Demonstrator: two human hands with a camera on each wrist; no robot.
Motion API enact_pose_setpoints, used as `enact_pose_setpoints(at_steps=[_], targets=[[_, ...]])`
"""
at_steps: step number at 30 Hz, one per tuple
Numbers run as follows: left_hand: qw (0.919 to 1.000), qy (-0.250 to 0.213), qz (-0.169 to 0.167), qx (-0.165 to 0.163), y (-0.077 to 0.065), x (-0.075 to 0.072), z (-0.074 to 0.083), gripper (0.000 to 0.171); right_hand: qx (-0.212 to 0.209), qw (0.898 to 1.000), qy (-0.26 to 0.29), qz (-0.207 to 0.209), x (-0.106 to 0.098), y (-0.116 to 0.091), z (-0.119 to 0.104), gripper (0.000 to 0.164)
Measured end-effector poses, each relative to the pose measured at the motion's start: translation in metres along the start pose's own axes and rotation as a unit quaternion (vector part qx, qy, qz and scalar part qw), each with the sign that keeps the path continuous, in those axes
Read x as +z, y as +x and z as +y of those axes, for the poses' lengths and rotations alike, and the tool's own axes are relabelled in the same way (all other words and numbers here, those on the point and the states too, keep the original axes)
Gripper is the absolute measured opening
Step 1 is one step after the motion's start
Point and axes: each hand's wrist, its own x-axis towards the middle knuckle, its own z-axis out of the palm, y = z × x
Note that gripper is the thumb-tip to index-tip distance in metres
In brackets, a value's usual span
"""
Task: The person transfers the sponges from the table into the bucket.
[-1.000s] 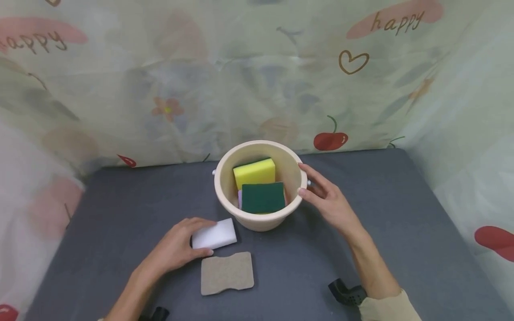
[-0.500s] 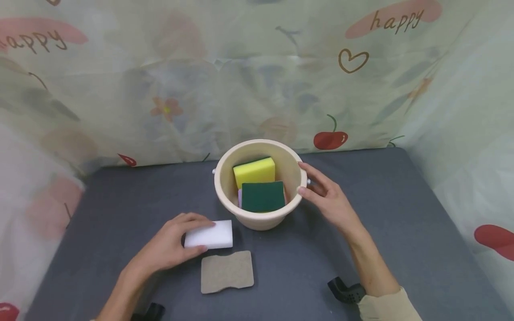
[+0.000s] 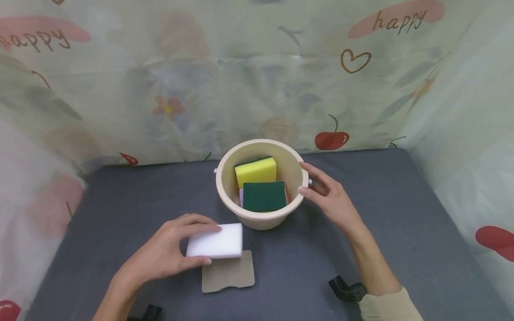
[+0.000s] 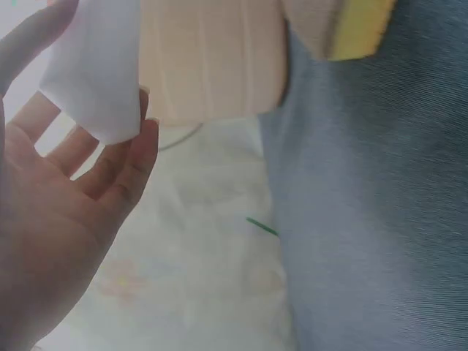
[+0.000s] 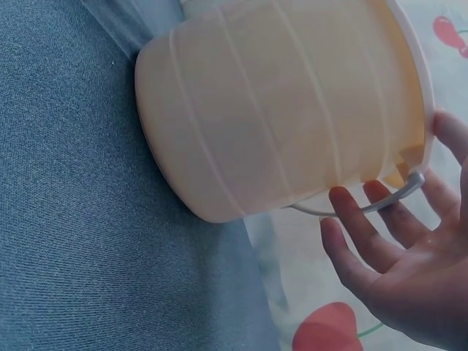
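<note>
My left hand (image 3: 162, 247) pinches a white sponge block (image 3: 217, 241) between thumb and fingers. It is lifted above the table, in front of the bucket. Partly hidden under it in the head view lies a notched sponge (image 3: 229, 276) with a beige top; the left wrist view shows its yellow foam side (image 4: 362, 29). My right hand (image 3: 335, 203) holds the cream bucket (image 3: 261, 221) by its right rim, near the handle (image 5: 380, 205). Inside the bucket are a yellow sponge (image 3: 257, 171) and a dark green scouring sponge (image 3: 264, 197), with a purple edge and a reddish edge beside them.
The table is covered with dark grey cloth (image 3: 152, 191). A patterned curtain (image 3: 225, 98) hangs behind the table and along both sides. Black wrist mounts (image 3: 347, 290) are on both forearms.
My left hand has raised the white sponge off the table and brought it over the beige-topped sponge's back edge. The right hand and bucket stay put.
</note>
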Motion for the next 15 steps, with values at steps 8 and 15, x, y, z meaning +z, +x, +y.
enact_pose_setpoints(at_steps=[8, 15], targets=[[0.9967, -0.037, -0.001, 0.073, 0.002, -0.012, 0.021, 0.06, 0.001, 1.0, -0.01, 0.008, -0.002, 0.0, 0.0, 0.062], [0.995, -0.035, 0.007, 0.094, 0.007, -0.021, 0.034, 0.058, 0.0, 1.0, -0.004, 0.004, -0.001, 0.001, 0.0, 0.062]])
